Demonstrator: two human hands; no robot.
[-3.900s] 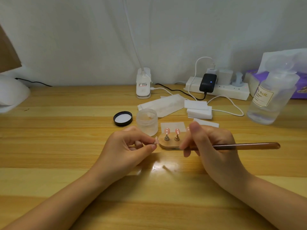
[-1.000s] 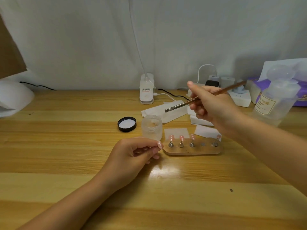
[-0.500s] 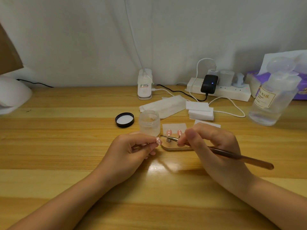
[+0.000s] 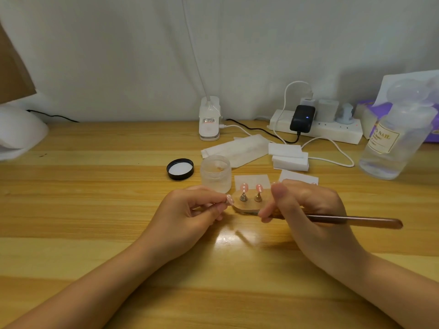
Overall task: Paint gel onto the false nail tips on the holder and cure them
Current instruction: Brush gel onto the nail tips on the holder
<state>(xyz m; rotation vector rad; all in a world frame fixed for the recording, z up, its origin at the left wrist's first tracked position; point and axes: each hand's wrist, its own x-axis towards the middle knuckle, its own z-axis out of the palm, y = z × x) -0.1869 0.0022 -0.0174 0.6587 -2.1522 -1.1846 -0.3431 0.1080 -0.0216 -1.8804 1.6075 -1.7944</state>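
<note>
A wooden nail holder (image 4: 247, 206) lies on the table in front of me, with two pink false nail tips (image 4: 244, 187) visible on its metal pegs; its right part is hidden by my right hand. My left hand (image 4: 190, 210) pinches one pink nail tip (image 4: 229, 199) on its peg at the holder's left end. My right hand (image 4: 306, 210) grips a brown gel brush (image 4: 351, 220), handle pointing right, bristle end low by the holder's front edge. An open frosted gel jar (image 4: 215, 173) stands just behind my left hand.
The jar's black lid (image 4: 180, 169) lies left of it. Behind are white pads (image 4: 288, 156), a paper packet (image 4: 237, 149), a clip lamp base (image 4: 209, 121), a power strip (image 4: 318, 129) with cables, and a clear liquid bottle (image 4: 394, 138) at right. A white lamp (image 4: 16, 131) sits far left.
A second ago my right hand was raised with the brush above the holder. It came down to the holder, and the brush tip has since dropped to the front edge. My left hand stayed.
</note>
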